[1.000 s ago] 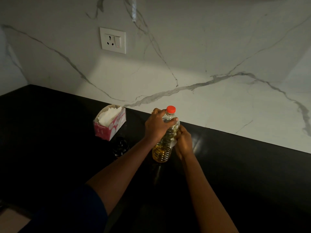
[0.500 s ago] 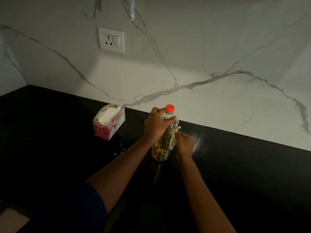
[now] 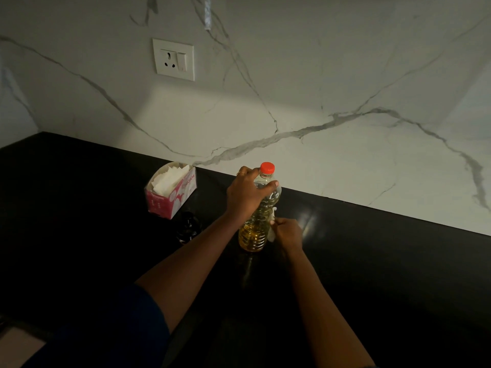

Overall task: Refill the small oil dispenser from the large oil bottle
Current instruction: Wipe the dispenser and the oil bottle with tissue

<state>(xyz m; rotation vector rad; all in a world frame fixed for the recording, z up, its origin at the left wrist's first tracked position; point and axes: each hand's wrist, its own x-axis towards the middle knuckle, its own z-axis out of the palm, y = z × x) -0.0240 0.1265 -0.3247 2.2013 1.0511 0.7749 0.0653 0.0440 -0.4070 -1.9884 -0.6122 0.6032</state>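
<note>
Head view. The large oil bottle [image 3: 255, 229] stands upright on the black counter [image 3: 372, 261], near the far wall and roughly mid-scene, with its red cap [image 3: 267, 168] still screwed on. Amber oil fills only the lower part; the ribbed clear plastic above it looks empty.

The left hand [image 3: 247, 193] grips the bottle's shoulder just below the neck, fingers wrapped round it. The right hand [image 3: 288, 232] is curled on a white tissue [image 3: 272, 235] and holds it against the bottle's lower right side.

The small oil dispenser [image 3: 188, 227], a dark vessel, sits to the left of the bottle and apart from it. Its contents, and whether it is capped, cannot be told in the dim light. A pink tissue box [image 3: 170, 192], open and holding white sheets, lies just beyond the dispenser.

Handling, as a judgement: the bottle, being mostly empty, should be fairly light, but its thin walls will flex under a squeeze and may be oily and slick. The ribbed waist offers the surest hold for pouring, while the neck is steadied as the cap is unscrewed.
</note>
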